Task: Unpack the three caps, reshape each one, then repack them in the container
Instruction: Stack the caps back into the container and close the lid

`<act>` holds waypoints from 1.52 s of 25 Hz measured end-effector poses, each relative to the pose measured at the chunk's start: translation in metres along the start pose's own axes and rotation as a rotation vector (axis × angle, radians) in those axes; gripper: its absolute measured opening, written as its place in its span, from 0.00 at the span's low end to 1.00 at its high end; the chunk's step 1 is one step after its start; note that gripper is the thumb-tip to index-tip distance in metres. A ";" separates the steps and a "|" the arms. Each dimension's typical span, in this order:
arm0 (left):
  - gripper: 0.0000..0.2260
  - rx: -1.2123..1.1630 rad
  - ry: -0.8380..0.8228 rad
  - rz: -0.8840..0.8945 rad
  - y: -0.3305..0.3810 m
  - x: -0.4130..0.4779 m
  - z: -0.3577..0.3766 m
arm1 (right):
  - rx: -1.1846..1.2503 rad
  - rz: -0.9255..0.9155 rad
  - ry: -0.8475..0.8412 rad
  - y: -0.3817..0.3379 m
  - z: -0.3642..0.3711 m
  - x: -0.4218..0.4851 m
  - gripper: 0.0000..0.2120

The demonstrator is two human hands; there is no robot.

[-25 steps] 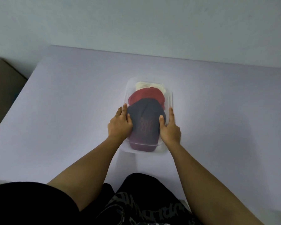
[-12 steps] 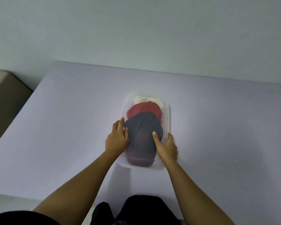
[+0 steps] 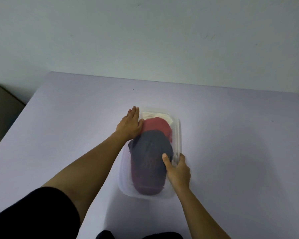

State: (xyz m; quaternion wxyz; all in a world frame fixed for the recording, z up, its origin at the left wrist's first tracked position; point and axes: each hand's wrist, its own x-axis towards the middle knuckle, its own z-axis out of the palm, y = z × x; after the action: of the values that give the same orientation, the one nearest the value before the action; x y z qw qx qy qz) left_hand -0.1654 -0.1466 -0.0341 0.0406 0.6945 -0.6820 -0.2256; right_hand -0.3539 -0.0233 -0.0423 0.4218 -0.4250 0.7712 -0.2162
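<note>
A clear plastic container (image 3: 179, 135) lies lengthwise on the table and holds three caps in a row. The dark navy cap (image 3: 150, 152) with a maroon brim is nearest me, the red cap (image 3: 156, 125) sits behind it, and the cream cap (image 3: 155, 115) is at the far end. My left hand (image 3: 130, 124) lies flat with fingers extended against the container's far left rim, thumb touching the red cap. My right hand (image 3: 178, 170) grips the right rim, thumb pressed on the navy cap.
The lavender table (image 3: 67, 135) stretches wide on both sides of the container. A pale wall stands behind the far edge. A brownish piece of furniture (image 3: 2, 104) sits off the table's left edge.
My left hand slid from the navy cap's left side forward to the container's far left rim beside the red cap. My right hand stayed at the right rim.
</note>
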 end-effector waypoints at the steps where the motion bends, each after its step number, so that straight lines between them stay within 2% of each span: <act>1: 0.26 0.027 0.004 0.000 0.000 0.002 -0.001 | -0.004 -0.004 0.004 0.001 0.000 0.000 0.35; 8: 0.26 0.142 -0.012 0.017 -0.001 0.007 -0.006 | -0.013 -0.001 0.018 0.004 0.002 0.003 0.37; 11: 0.26 0.094 -0.039 0.053 -0.004 0.009 -0.016 | 0.000 0.006 0.021 0.006 0.003 0.003 0.38; 13: 0.27 -0.135 -0.066 0.038 -0.010 -0.003 -0.018 | 0.009 0.007 0.012 0.005 0.002 0.001 0.38; 17: 0.32 -0.725 -0.021 -0.291 -0.022 -0.085 0.011 | 0.023 0.003 0.013 0.005 0.002 -0.001 0.38; 20: 0.34 -0.913 -0.060 -0.489 -0.021 -0.152 0.042 | 0.024 -0.009 0.023 0.004 0.002 0.000 0.37; 23: 0.39 -1.121 -0.097 -0.536 -0.017 -0.177 0.056 | 0.025 -0.001 -0.002 0.004 0.001 0.002 0.37; 28: 0.30 -1.172 -0.062 -0.473 0.007 -0.143 0.050 | 0.075 -0.032 0.032 -0.010 -0.028 0.026 0.29; 31: 0.24 -1.176 -0.038 -0.433 0.035 -0.101 0.044 | 0.094 -0.057 0.077 -0.030 -0.056 0.062 0.28; 38: 0.23 -1.206 -0.018 -0.482 0.080 -0.012 0.038 | 0.076 -0.057 0.047 -0.058 -0.088 0.147 0.29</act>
State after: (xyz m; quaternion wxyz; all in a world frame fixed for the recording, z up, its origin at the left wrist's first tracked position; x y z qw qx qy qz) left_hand -0.2530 -0.1305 -0.0356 0.3658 0.6815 -0.2609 -0.5777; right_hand -0.4414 -0.1809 -0.0223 0.4129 -0.4254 0.7597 -0.2674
